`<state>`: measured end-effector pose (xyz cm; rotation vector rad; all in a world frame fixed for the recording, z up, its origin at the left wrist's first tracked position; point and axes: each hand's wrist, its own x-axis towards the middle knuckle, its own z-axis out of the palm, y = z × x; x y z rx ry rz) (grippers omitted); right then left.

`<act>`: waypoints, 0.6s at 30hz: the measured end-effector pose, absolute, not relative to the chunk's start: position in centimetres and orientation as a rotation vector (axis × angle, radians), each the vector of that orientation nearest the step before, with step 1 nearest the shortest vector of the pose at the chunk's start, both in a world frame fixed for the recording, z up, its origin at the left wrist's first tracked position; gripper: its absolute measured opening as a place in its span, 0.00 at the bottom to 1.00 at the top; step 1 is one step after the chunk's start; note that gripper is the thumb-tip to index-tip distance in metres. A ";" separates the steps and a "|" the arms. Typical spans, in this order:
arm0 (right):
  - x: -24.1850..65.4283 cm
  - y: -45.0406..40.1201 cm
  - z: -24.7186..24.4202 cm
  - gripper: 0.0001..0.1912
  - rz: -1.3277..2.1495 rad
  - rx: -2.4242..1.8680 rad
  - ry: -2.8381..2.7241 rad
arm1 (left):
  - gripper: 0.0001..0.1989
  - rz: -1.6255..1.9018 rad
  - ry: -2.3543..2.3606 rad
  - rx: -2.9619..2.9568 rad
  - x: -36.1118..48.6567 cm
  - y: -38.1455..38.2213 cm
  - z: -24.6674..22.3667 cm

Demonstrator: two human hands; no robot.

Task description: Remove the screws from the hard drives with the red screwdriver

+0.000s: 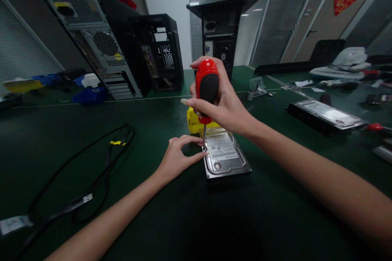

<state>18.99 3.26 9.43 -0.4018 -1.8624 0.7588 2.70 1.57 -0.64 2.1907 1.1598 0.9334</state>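
Observation:
A silver hard drive (225, 149) lies label side up on the green table. My right hand (225, 100) is closed round the red and black handle of a screwdriver (208, 83), which stands nearly upright. Its metal shaft runs down to the left edge of the drive, where the tip meets a screw spot. At that same edge is my left hand (174, 157), its thumb and forefinger curved in on either side of the tip and touching the drive. Whether a small screw sits between these fingertips is too small to tell. A yellow object (193, 121) behind the drive is partly hidden by my right hand.
Black computer cases (122, 45) stand at the back left, another case (220, 28) at the back centre. A black cable (107, 167) loops on the left. To the right are a second drive (330, 114), a clear plastic box (257, 85) and loose small parts.

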 end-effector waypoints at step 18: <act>19.0 3.3 9.5 0.27 0.734 -0.426 -1.879 | 0.14 0.920 1.179 2.291 2.2 1.7 -0.8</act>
